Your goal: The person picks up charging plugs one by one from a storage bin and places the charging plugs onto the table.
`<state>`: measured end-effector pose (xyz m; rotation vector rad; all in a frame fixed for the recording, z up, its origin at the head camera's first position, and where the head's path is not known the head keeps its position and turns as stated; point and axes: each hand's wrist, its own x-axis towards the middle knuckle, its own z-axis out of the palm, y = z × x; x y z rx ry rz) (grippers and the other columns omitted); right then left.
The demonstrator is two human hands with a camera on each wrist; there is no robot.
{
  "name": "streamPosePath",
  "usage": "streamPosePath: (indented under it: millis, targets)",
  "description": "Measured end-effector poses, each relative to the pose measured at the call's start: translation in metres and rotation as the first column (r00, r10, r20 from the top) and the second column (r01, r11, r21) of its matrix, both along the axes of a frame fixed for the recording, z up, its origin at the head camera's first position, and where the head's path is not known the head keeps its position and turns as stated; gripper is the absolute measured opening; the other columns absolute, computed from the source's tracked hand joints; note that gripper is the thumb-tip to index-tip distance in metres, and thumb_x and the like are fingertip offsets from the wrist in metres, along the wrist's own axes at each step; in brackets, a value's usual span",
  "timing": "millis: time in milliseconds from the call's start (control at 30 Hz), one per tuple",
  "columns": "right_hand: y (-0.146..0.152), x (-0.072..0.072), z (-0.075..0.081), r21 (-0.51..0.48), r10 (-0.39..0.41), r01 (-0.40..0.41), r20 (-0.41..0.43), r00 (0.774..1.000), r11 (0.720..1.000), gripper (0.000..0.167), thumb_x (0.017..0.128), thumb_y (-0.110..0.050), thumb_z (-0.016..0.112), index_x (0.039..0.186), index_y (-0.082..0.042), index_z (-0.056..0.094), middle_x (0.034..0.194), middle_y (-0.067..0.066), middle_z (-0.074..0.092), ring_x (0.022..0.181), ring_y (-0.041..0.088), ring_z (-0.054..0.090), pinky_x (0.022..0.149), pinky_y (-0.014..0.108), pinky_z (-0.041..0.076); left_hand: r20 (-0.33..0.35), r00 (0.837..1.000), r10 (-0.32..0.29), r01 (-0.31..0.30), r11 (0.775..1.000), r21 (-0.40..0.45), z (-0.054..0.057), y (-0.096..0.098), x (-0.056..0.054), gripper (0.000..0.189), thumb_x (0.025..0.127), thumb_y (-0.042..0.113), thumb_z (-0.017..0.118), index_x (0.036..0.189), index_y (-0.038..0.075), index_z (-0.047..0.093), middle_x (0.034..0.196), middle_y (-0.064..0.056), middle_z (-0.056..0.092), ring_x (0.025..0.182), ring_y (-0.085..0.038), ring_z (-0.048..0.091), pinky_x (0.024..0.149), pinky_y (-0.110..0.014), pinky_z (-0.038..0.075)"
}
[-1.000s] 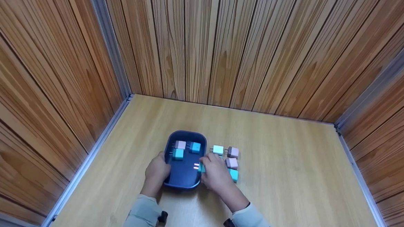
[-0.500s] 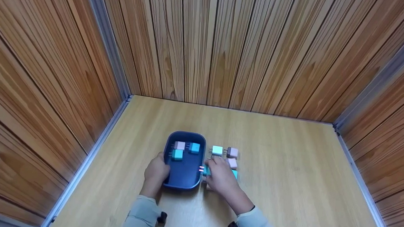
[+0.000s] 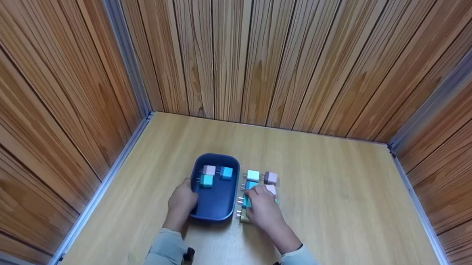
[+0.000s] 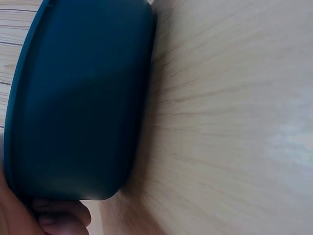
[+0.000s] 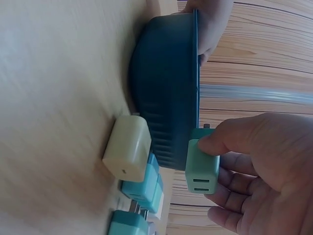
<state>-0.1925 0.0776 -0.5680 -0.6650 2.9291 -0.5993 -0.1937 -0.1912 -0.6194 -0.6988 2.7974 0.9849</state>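
Soft glare on the tabletop (image 4: 288, 147)

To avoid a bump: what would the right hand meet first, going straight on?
For the right hand, probably the blue charger just ahead in the head view; depth is unclear, the hand may pass above.

Dark blue tub (image 3: 213, 206), oblong with rounded corners, standing upright; inside, with prongs towards nine o'clock: pink charger (image 3: 209, 170) at eleven, blue charger (image 3: 226, 172) at one, teal charger (image 3: 206, 181) at ten. Outside its rim, at about four o'clock: two-tone green charger (image 5: 202, 171), two slots in end face, pinched and raised, prongs towards nine.
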Motion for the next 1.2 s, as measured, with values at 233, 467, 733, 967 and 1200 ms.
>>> streamPosePath:
  millis: [233, 467, 733, 967, 1200]
  targets:
    - [0.009, 0.002, -0.007, 0.017, -0.020, 0.019, 0.038, 0.999, 1.000, 0.051, 0.086, -0.011, 0.077, 0.135, -0.011, 0.064, 0.125, 0.003, 0.059, 0.114, 0.019, 0.053, 0.102, 0.040, 0.050, 0.028, 1.000, 0.013, -0.014, 0.999, 0.035, -0.001, -0.001, -0.002, 0.055, 0.098, 0.012, 0.055, 0.152, 0.006, 0.043, 0.137, -0.019, 0.063, 0.115, -0.030, 0.064, 0.096, -0.056, 0.050]
    - [0.014, 0.003, -0.011, 0.021, -0.035, 0.034, 0.040, 0.999, 0.999, 0.049, 0.086, -0.012, 0.076, 0.134, -0.011, 0.064, 0.130, 0.006, 0.058, 0.118, 0.021, 0.053, 0.105, 0.042, 0.048, 0.014, 1.000, 0.000, -0.001, 1.000, 0.018, -0.003, 0.001, -0.001, 0.057, 0.097, 0.015, 0.058, 0.152, 0.005, 0.044, 0.134, -0.021, 0.064, 0.114, -0.033, 0.066, 0.092, -0.056, 0.051]
    - [0.021, 0.004, -0.013, 0.013, -0.021, 0.021, 0.001, 1.000, 1.000, 0.046, 0.085, -0.010, 0.077, 0.130, -0.008, 0.066, 0.133, 0.010, 0.060, 0.124, 0.027, 0.053, 0.112, 0.046, 0.040, -0.017, 1.000, -0.007, 0.007, 1.000, 0.001, -0.001, 0.000, 0.001, 0.062, 0.093, 0.011, 0.057, 0.153, 0.005, 0.043, 0.136, -0.021, 0.064, 0.120, -0.037, 0.064, 0.093, -0.056, 0.051]
    - [0.027, 0.007, -0.018, 0.010, -0.056, 0.056, 0.017, 0.998, 0.998, 0.047, 0.087, -0.012, 0.077, 0.133, -0.010, 0.065, 0.136, 0.009, 0.059, 0.120, 0.024, 0.052, 0.108, 0.045, 0.045, -0.003, 1.000, -0.002, 0.002, 1.000, 0.029, 0.000, -0.001, 0.001, 0.061, 0.096, 0.011, 0.056, 0.154, 0.004, 0.040, 0.142, -0.021, 0.060, 0.125, -0.035, 0.061, 0.097, -0.056, 0.049]
    - [0.031, 0.009, -0.023, 0.007, -0.082, 0.081, 0.049, 0.995, 0.997, 0.048, 0.087, -0.012, 0.078, 0.133, -0.010, 0.064, 0.137, 0.010, 0.057, 0.121, 0.024, 0.050, 0.108, 0.046, 0.044, -0.011, 1.000, -0.011, 0.012, 0.999, 0.031, 0.000, -0.002, 0.001, 0.062, 0.096, 0.012, 0.056, 0.155, 0.003, 0.039, 0.143, -0.022, 0.059, 0.126, -0.037, 0.061, 0.098, -0.057, 0.049]
